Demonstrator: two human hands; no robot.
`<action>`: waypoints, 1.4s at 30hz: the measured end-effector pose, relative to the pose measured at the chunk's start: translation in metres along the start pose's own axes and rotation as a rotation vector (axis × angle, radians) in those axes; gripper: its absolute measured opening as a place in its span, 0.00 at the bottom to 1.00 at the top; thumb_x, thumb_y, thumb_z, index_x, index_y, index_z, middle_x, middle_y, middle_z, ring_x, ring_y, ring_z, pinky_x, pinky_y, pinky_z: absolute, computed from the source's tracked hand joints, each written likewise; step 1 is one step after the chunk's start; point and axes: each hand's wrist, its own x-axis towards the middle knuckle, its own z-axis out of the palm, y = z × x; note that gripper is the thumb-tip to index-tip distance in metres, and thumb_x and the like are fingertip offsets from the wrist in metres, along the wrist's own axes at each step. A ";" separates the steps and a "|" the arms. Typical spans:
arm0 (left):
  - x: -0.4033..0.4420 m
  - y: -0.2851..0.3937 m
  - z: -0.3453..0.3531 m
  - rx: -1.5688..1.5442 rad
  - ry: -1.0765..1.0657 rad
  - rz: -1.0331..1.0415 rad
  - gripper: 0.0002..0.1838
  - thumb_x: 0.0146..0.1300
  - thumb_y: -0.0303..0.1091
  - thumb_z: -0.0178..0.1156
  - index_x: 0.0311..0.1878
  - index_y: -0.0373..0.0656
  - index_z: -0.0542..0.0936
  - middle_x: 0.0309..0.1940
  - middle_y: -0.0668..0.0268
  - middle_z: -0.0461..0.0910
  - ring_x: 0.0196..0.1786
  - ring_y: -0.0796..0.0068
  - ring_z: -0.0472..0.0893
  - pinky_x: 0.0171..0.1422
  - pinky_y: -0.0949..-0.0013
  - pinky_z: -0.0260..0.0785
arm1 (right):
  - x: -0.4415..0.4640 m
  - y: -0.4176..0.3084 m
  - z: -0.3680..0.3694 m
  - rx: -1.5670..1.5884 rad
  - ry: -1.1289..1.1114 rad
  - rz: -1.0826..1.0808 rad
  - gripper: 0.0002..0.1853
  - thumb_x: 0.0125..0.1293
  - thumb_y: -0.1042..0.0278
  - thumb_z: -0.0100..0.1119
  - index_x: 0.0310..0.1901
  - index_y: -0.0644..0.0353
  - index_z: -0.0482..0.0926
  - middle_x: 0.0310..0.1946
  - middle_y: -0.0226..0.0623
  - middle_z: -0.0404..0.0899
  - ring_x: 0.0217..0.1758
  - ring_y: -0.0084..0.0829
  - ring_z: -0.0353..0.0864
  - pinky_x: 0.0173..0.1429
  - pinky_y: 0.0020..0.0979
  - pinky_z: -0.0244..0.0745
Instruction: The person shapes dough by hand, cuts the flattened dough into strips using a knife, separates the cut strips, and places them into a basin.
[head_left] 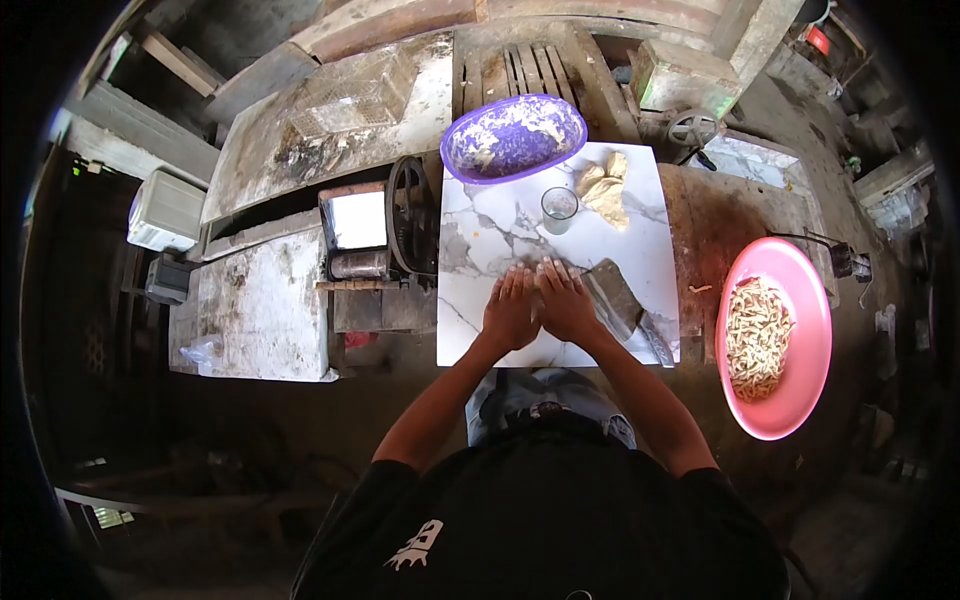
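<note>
My left hand (pixel 512 307) and my right hand (pixel 566 300) lie side by side, palms down, on the marble-patterned board (pixel 465 320). Their fingers are stretched forward; anything under the palms is hidden. Just right of my right hand rests a wide-bladed cleaver (pixel 614 298), its handle toward the board's near right corner. An upright clear glass (pixel 559 210) stands beyond my hands. Behind it to the right is a pale lump of dough (pixel 604 192). At the board's far left edge, a purple basin (pixel 513 138) has pale residue inside.
A pink basin (pixel 805 345) at the right holds many small pale strips (pixel 757 338). Left of the board stands a roller machine (pixel 360 235) with a large wheel (pixel 408 215). Further left is a worn, whitish table (pixel 262 305). A wire basket (pixel 355 95) sits at the back.
</note>
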 end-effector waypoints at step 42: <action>-0.036 0.040 -0.008 -0.123 -0.031 -0.084 0.57 0.48 0.53 0.67 0.75 0.36 0.49 0.75 0.46 0.49 0.79 0.49 0.47 0.80 0.49 0.38 | -0.048 -0.023 0.000 -0.025 -0.004 0.149 0.42 0.60 0.48 0.58 0.72 0.59 0.57 0.75 0.40 0.54 0.79 0.43 0.47 0.78 0.55 0.37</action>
